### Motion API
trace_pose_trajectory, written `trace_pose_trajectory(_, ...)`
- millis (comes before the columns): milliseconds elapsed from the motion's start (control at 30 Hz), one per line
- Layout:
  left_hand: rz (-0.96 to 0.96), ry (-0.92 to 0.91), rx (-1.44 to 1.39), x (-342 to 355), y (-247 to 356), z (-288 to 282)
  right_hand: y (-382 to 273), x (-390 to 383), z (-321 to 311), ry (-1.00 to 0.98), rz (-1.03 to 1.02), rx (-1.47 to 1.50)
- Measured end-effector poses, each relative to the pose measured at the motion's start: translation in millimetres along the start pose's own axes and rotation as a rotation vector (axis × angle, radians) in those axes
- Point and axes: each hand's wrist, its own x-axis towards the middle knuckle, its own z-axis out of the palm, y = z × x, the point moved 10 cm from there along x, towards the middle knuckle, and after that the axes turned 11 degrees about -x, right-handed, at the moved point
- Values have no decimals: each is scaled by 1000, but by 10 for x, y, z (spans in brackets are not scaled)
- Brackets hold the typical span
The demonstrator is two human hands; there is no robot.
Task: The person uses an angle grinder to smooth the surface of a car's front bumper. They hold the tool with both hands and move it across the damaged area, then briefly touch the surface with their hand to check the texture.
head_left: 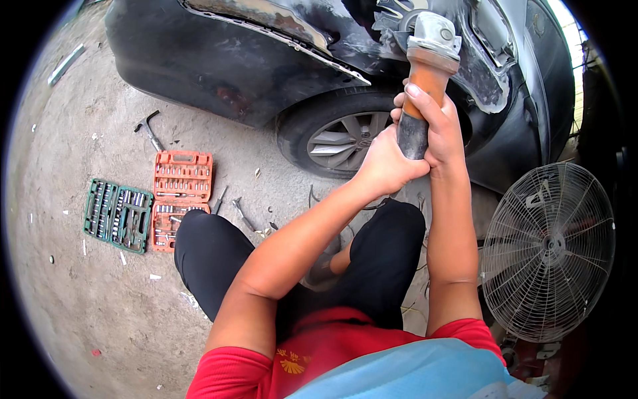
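Note:
Both my hands hold an angle grinder (428, 76) with an orange body, a grey metal head and a dark rear end. My right hand (442, 126) wraps round the body from the right, thumb along it. Around the rear end my left hand (389, 163) is closed, lower down. The grinder's head points away from me, in front of the dark car's scraped body panel (492, 90). Whether its disc touches the metal I cannot tell, as the head hides it. Below the panel is the car's wheel (342, 139) with silver spokes.
A large wire-caged fan (551, 246) stands close on my right. To the left on the ground lie an orange socket set case (183, 176), a green one (119, 213), a T-handled tool (151, 130) and a hand tool (244, 214). The dark bumper (199, 73) spans the upper left.

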Motion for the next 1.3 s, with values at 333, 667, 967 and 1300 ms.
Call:
trace_pose_trajectory(333,24,14,18,21,132,-138,-171,74,236,-54,-48,-41)
trace_pose_trajectory(667,-8,-20,-21,-6,128,-63,-173,32,182,-24,-43,-60)
trace_pose_trajectory(967,-2,-21,-53,-32,39,-14,-101,-49,86,17,-3,-15)
trace_pose_trajectory(1300,1,-47,-41,-11,16,-3,-42,-40,39,37,15,2)
